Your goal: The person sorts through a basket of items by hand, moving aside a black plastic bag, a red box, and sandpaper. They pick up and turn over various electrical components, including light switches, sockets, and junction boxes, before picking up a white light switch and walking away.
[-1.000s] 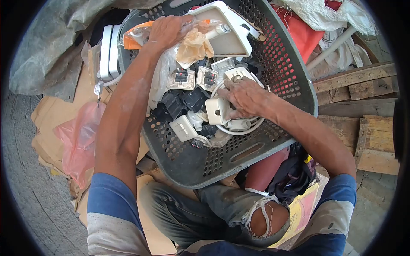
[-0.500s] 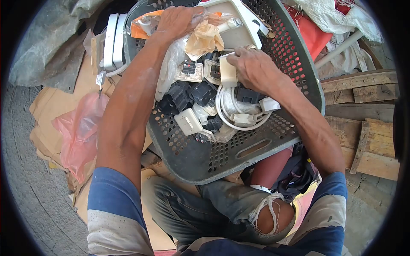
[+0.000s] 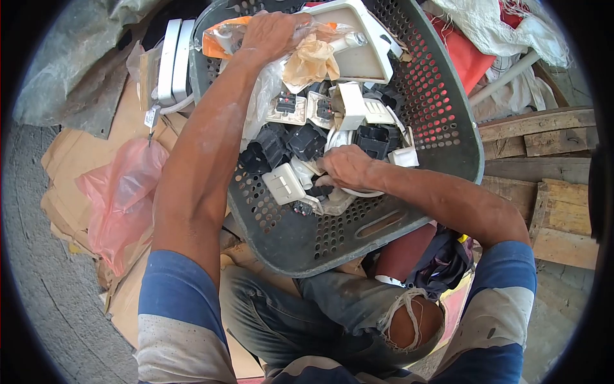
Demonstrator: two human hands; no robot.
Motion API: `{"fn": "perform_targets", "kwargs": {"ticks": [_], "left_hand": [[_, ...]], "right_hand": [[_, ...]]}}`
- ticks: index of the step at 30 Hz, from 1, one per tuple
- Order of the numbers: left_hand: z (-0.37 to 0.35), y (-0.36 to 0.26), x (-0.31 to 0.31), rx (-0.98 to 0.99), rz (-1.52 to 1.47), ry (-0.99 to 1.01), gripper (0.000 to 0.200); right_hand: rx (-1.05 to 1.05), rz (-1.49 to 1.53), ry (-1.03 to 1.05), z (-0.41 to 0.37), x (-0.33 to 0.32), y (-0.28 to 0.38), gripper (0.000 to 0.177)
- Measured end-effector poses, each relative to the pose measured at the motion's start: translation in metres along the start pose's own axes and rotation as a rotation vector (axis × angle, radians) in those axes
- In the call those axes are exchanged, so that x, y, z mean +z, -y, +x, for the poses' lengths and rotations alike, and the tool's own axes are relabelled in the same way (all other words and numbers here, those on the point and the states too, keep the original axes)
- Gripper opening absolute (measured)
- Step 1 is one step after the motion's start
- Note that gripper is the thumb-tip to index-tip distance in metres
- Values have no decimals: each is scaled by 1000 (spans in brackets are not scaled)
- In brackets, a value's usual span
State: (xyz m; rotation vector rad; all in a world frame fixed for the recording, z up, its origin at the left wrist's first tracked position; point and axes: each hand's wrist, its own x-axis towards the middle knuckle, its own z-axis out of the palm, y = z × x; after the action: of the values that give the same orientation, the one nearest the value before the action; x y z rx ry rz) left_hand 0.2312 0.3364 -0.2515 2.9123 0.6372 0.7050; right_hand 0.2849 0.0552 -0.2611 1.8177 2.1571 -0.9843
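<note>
A grey perforated plastic basket [image 3: 281, 246] holds white and black electrical fittings. At its far side my left hand [image 3: 275, 35] is closed on a clear and orange plastic bag [image 3: 224, 38], next to crumpled brown paper [image 3: 311, 61]. My right hand [image 3: 350, 168] reaches low into the pile with curled fingers, over the white cable [image 3: 361, 192]; what the fingertips hold is hidden. Close by lie a white socket plate [image 3: 283, 184], black boxes [image 3: 306, 141] and a pale box-shaped piece [image 3: 349, 105]. A white tray-like cover [image 3: 364, 61] leans at the back.
Left of the basket are flattened cardboard [image 3: 83, 160], a pink plastic bag [image 3: 125, 198] and white metal-like casings [image 3: 169, 61]. Wooden planks [image 3: 537, 166] and white sacking [image 3: 505, 32] lie on the right. A dark red cylinder [image 3: 403, 253] sits beneath the basket's near edge.
My right hand has let go of the pale box-shaped piece, which now stands on the pile, and has moved down and left toward the cable. My left hand stays on the plastic bag.
</note>
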Motion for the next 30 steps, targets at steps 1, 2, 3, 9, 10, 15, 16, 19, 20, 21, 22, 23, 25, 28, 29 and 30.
{"fn": "perform_targets", "kwargs": {"ticks": [1,2,3,9,10,15,16,19,20,21,22,23,25,28,29,30], "left_hand": [[0,-1,0,-14,-4,14,34],[0,-2,-1,-29,-9,26,35],[0,-2,-1,-34,-9,21,35],[0,3,0,0,-30,27,38],[1,2,-4,-18,-31,71,38],[-1,4,-2,12,-51,38,40],[-2,3,-3,17,-53,38,40],[-1,-1,-10,2,-86,52,43],[-1,-3,-13,-10,-102,80,41],[-1,-4,-15,-23,-117,108,40],[-3,-1,-15,-18,-122,109,40],[-6,3,-16,38,-160,108,45],[-10,-6,-31,112,-252,168,52],[-31,-18,-42,116,-268,110,54],[-38,-22,-45,131,-314,81,47],[-43,-29,-48,135,-318,84,47]], "right_hand": [[-3,0,0,1,0,1,32],[-5,-4,1,3,-1,1,32],[1,49,21,5,-3,0,31],[-24,256,-95,11,-28,-24,23],[24,374,-101,13,-41,-27,24],[65,313,-256,4,-87,-41,21],[77,261,-270,-1,-100,-37,21],[147,164,-322,-8,-126,-38,24],[155,165,-324,-8,-128,-45,24],[139,115,-394,-7,-131,-53,24],[121,66,-462,-7,-135,-58,25],[125,-15,-426,-7,-139,-62,25],[118,-56,-454,-10,-142,-65,25],[131,-102,-424,-13,-148,-64,24],[167,-128,-379,-14,-151,-61,24],[204,-155,-333,-15,-153,-59,26]]}}
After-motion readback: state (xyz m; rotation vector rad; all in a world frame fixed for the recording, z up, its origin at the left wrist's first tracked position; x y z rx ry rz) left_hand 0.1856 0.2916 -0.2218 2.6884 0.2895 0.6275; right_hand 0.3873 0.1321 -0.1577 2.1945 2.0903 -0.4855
